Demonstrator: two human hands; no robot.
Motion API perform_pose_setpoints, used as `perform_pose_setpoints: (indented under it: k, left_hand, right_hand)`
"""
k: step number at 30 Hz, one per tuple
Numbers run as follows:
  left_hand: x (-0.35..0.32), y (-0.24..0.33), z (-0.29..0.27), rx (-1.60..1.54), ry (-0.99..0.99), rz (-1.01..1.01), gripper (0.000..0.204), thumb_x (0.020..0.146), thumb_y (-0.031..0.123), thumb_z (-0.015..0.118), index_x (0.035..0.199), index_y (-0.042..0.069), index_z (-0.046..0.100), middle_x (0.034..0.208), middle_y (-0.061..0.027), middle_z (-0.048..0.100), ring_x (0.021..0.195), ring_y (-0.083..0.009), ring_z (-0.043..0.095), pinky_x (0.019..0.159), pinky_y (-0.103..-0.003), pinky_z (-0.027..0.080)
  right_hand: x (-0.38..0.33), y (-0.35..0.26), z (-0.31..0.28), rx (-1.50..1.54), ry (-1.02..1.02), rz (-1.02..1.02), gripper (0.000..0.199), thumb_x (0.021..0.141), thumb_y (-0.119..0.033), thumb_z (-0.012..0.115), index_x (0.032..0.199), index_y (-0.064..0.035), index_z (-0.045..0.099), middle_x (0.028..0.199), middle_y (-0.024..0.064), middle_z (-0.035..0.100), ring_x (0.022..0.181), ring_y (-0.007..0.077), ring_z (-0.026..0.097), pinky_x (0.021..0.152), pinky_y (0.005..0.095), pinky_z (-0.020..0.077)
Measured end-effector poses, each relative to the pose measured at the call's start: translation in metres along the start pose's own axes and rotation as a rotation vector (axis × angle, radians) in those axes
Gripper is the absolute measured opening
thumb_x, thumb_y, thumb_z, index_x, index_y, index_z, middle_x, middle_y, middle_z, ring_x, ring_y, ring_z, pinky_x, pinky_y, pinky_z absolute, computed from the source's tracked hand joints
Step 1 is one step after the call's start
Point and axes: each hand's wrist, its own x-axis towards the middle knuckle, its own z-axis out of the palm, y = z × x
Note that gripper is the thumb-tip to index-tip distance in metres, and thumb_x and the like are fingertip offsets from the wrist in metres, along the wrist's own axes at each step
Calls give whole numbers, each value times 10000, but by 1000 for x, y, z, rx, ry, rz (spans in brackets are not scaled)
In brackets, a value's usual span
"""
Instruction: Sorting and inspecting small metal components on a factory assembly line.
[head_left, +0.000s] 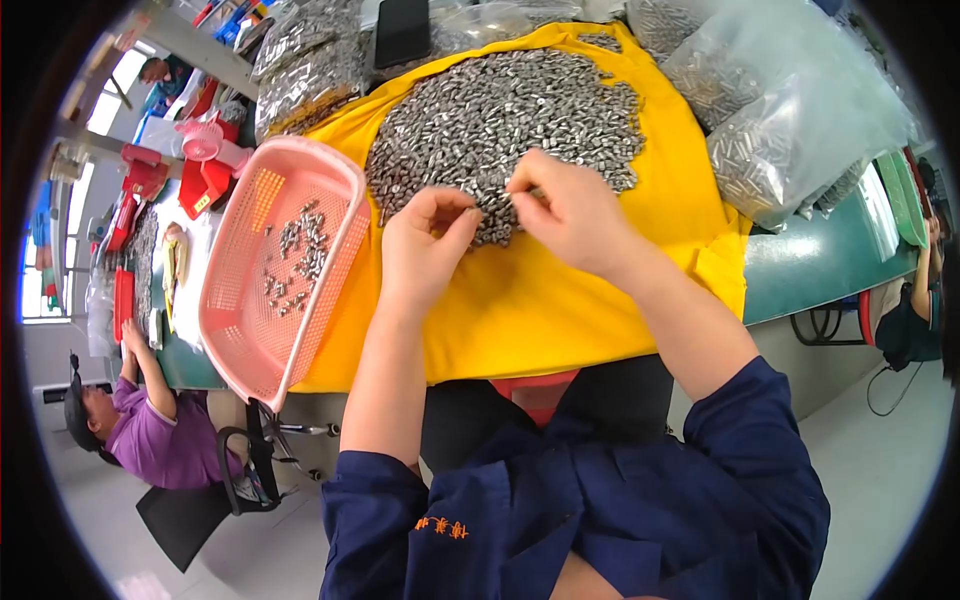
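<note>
Right hand (570,215) pinches a small silver metal cylinder (536,192), long axis toward nine o'clock; left hand (428,240) curls closed, contents indiscernible, beside the heap of grey metal pieces (500,110).

A bright yellow cloth (560,300) lies under a heap of silver-grey metal pieces (510,120). To the left, a pink plastic basket (240,340) with a perforated grid pattern. Near, dark navy sleeves (740,440) with orange embroidery (443,527). Right, a green tabletop (810,260).
</note>
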Motion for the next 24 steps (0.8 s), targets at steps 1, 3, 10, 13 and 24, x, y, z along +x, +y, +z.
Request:
perform_pose_setpoints:
  k: [1, 3, 10, 13, 24]
  left_hand:
    - [1, 0, 0, -48, -23, 1, 130, 763, 36, 583, 890, 9, 587, 732, -4, 588, 644, -50, 527, 579, -173, 430]
    - [2, 3, 4, -155, -103, -25, 175, 800, 18, 527, 967, -2, 576, 805, -28, 607, 712, -60, 550, 620, -176, 435]
    - [1, 5, 2, -332, -178, -91, 168, 816, 6, 498, 972, -9, 559, 847, -40, 601, 785, -80, 549, 688, -199, 437]
    - [1, -1, -2, -338, -135, -53, 147, 816, 18, 510, 958, 17, 547, 853, -57, 596, 768, -116, 561, 683, -219, 446]
    - [-1, 6, 5, -694, -226, -179, 144, 803, 29, 543, 946, 8, 549, 834, -58, 594, 748, -122, 575, 685, -239, 477]
  right_hand:
    - [0, 0, -1, 24, 11, 6, 80, 739, -97, 496, 800, -48, 481, 670, 134, 554, 626, 310, 548, 541, 373, 423]
    - [-2, -1, -2, 72, 7, 41, 85, 745, -93, 501, 814, -45, 492, 658, 120, 552, 597, 270, 553, 524, 327, 419]
    - [-1, -4, -1, 237, -9, 77, 59, 764, -57, 507, 812, -25, 494, 672, 52, 540, 590, 109, 509, 545, 240, 418]
    - [-2, -7, -1, 285, -31, 122, 60, 767, -52, 512, 814, -20, 495, 699, 32, 535, 616, 83, 498, 555, 232, 420]
    - [-2, -10, -2, 376, -69, 91, 52, 778, -36, 503, 816, -2, 491, 708, 45, 568, 647, 95, 568, 587, 227, 462]
